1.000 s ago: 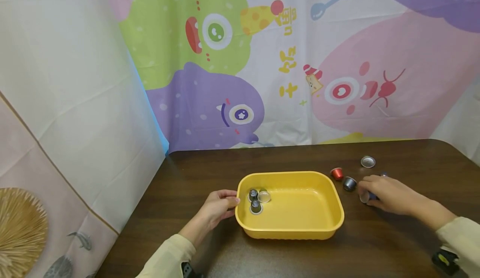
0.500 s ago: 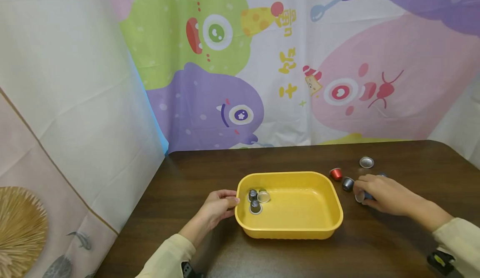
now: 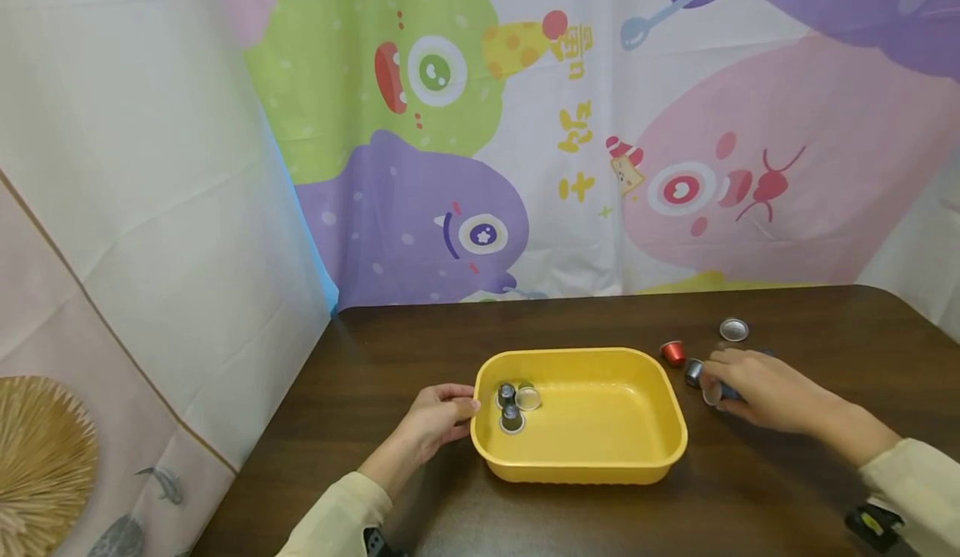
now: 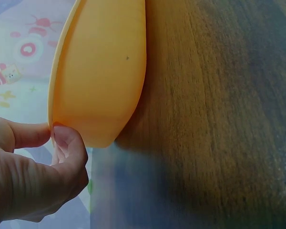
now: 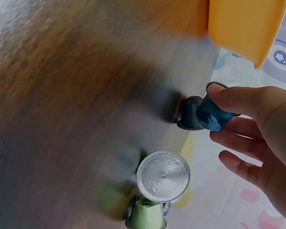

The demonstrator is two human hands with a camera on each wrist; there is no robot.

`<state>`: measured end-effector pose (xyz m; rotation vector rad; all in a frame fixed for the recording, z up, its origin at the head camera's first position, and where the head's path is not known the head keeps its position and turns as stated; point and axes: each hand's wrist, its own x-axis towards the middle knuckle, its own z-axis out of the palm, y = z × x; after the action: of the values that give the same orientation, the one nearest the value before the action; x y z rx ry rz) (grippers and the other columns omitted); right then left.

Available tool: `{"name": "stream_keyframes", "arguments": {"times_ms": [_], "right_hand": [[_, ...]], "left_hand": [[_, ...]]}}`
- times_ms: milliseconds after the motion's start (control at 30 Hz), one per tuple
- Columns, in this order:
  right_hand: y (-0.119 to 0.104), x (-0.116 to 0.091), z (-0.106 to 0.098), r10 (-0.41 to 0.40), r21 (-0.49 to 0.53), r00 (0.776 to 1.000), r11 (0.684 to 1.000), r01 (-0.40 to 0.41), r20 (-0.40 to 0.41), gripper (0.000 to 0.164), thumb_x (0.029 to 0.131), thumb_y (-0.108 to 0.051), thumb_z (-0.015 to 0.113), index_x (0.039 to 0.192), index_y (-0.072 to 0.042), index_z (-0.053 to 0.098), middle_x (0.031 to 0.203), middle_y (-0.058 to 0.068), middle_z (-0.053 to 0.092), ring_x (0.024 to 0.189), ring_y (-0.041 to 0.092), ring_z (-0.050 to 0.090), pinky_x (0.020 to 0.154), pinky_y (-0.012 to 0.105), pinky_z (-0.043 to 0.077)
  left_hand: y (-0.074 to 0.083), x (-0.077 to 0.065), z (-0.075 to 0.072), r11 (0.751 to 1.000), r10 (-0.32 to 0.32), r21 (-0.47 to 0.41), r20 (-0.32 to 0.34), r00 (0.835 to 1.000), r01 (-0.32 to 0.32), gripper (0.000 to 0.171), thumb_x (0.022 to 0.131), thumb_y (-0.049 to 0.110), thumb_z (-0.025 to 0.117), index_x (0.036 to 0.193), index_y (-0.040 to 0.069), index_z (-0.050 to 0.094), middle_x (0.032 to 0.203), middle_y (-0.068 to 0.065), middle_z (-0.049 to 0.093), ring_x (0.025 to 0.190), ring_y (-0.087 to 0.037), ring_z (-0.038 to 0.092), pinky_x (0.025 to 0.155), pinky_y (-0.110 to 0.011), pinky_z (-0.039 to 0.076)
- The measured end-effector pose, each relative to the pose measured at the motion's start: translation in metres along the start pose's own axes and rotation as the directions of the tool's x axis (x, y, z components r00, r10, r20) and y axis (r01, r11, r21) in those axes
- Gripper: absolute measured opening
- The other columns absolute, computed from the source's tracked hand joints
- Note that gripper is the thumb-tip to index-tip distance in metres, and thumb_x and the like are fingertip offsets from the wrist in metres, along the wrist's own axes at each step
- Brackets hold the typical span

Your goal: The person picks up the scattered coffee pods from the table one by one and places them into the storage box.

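My left hand (image 3: 429,424) pinches the left rim of a yellow plastic tub (image 3: 585,464), thumb on one side of the wall and fingers on the other, as the left wrist view shows. Right of the tub, my right hand (image 3: 772,394) grips a blue coffee capsule (image 5: 217,113) between thumb and fingers. In the right wrist view a dark capsule (image 5: 189,113) stands right beside the blue one; whether they touch I cannot tell. Two dark capsules (image 3: 512,419) and a foil-lidded capsule (image 3: 528,398) are in the tub's left end.
Behind the dark capsule lies a red capsule (image 3: 673,353), and farther back one with its silver lid (image 3: 734,329) up. In the right wrist view a green capsule (image 5: 147,214) and a silver foil lid (image 5: 163,175) show below the hand. A printed cloth (image 3: 585,265) hangs behind the table.
My right hand has shifted a little left with the blue capsule, closer to the dark capsule. My left hand and the tub have stayed in place.
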<state>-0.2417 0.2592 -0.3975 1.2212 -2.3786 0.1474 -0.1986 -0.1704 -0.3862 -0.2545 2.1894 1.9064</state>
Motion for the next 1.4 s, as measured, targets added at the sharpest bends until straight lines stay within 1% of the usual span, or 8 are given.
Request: {"name": "stream_keyframes", "arguments": {"times_ms": [100, 233, 333, 567, 867, 1000, 1233, 1400], "right_hand": [[-0.001, 0.003, 0.001, -0.001, 0.0, 1.0, 1.0, 0.001, -0.014, 0.047, 0.05, -0.01, 0.092, 0.083, -0.021, 0.06, 0.08, -0.013, 0.054, 0.071, 0.001, 0.052, 0.059, 0.024, 0.047], [-0.002, 0.007, 0.002, -0.002, 0.034, 1.0, 0.999, 0.003, -0.025, 0.047, 0.051, -0.007, 0.091, 0.079, -0.023, 0.058, 0.078, -0.016, 0.051, 0.071, -0.002, 0.049, 0.058, 0.019, 0.044], [-0.002, 0.009, 0.002, -0.001, 0.053, 1.0, 0.999, 0.002, -0.028, 0.046, 0.051, -0.005, 0.09, 0.079, -0.023, 0.057, 0.077, -0.016, 0.05, 0.07, -0.002, 0.048, 0.057, 0.019, 0.042], [-0.004, 0.012, 0.002, 0.011, 0.028, 0.999, 1.0, -0.01, -0.031, 0.047, 0.051, -0.005, 0.09, 0.081, -0.021, 0.058, 0.077, -0.017, 0.051, 0.072, -0.003, 0.048, 0.059, 0.021, 0.044], [-0.005, 0.019, 0.0, -0.011, 0.032, 0.999, 0.999, 0.012, -0.037, 0.045, 0.052, -0.005, 0.09, 0.079, -0.022, 0.058, 0.077, -0.016, 0.051, 0.072, -0.002, 0.048, 0.06, 0.019, 0.044], [-0.005, 0.022, -0.001, -0.006, 0.032, 0.999, 0.999, 0.007, -0.036, 0.044, 0.054, -0.004, 0.089, 0.078, -0.022, 0.057, 0.076, -0.017, 0.049, 0.072, -0.003, 0.046, 0.059, 0.019, 0.043], [-0.004, 0.03, -0.004, -0.03, 0.02, 0.998, 0.999, 0.031, -0.058, 0.045, 0.054, -0.006, 0.09, 0.075, -0.024, 0.054, 0.073, -0.018, 0.045, 0.071, -0.003, 0.044, 0.059, 0.017, 0.04], [-0.005, 0.035, -0.005, -0.038, 0.021, 0.997, 0.999, 0.04, -0.068, 0.045, 0.053, -0.008, 0.091, 0.077, -0.022, 0.056, 0.074, -0.016, 0.048, 0.071, -0.002, 0.045, 0.058, 0.017, 0.042]], "left_hand": [[0.0, 0.0, 0.0, 1.0, -0.001, -0.004, 0.002, 1.0, 0.001, 0.032, 0.089, -0.001, 0.058, 0.12, -0.012, 0.055, 0.11, -0.021, 0.064, 0.088, -0.015, 0.063, 0.087, -0.041, 0.057], [0.0, 0.0, 0.0, 1.0, -0.004, -0.006, 0.003, 1.0, 0.004, 0.032, 0.089, -0.001, 0.058, 0.12, -0.012, 0.055, 0.111, -0.021, 0.064, 0.087, -0.015, 0.063, 0.087, -0.041, 0.057], [0.001, 0.0, 0.0, 1.0, -0.002, -0.004, 0.005, 1.0, 0.002, 0.033, 0.089, 0.0, 0.059, 0.12, -0.012, 0.055, 0.111, -0.021, 0.064, 0.088, -0.015, 0.063, 0.086, -0.041, 0.057], [0.002, 0.0, -0.001, 1.0, 0.0, -0.001, 0.006, 1.0, 0.0, 0.034, 0.09, 0.001, 0.059, 0.121, -0.012, 0.054, 0.109, -0.02, 0.064, 0.088, -0.015, 0.063, 0.086, -0.041, 0.057], [0.001, 0.0, 0.0, 1.0, -0.004, -0.002, -0.003, 1.0, 0.004, 0.033, 0.089, 0.0, 0.059, 0.12, -0.011, 0.055, 0.108, -0.019, 0.064, 0.087, -0.015, 0.063, 0.083, -0.038, 0.058], [0.001, 0.0, -0.001, 1.0, 0.001, 0.005, 0.002, 1.0, -0.001, 0.034, 0.089, 0.001, 0.059, 0.121, -0.012, 0.054, 0.109, -0.019, 0.064, 0.088, -0.015, 0.063, 0.084, -0.039, 0.058], [0.0, 0.0, 0.0, 1.0, 0.0, -0.002, 0.001, 1.0, 0.0, 0.033, 0.089, 0.0, 0.059, 0.119, -0.012, 0.055, 0.108, -0.02, 0.064, 0.087, -0.015, 0.062, 0.084, -0.039, 0.058], [0.0, 0.0, 0.0, 1.0, 0.0, -0.008, 0.0, 1.0, 0.0, 0.032, 0.089, -0.001, 0.058, 0.119, -0.012, 0.055, 0.105, -0.018, 0.065, 0.086, -0.015, 0.062, 0.085, -0.039, 0.057]]}}
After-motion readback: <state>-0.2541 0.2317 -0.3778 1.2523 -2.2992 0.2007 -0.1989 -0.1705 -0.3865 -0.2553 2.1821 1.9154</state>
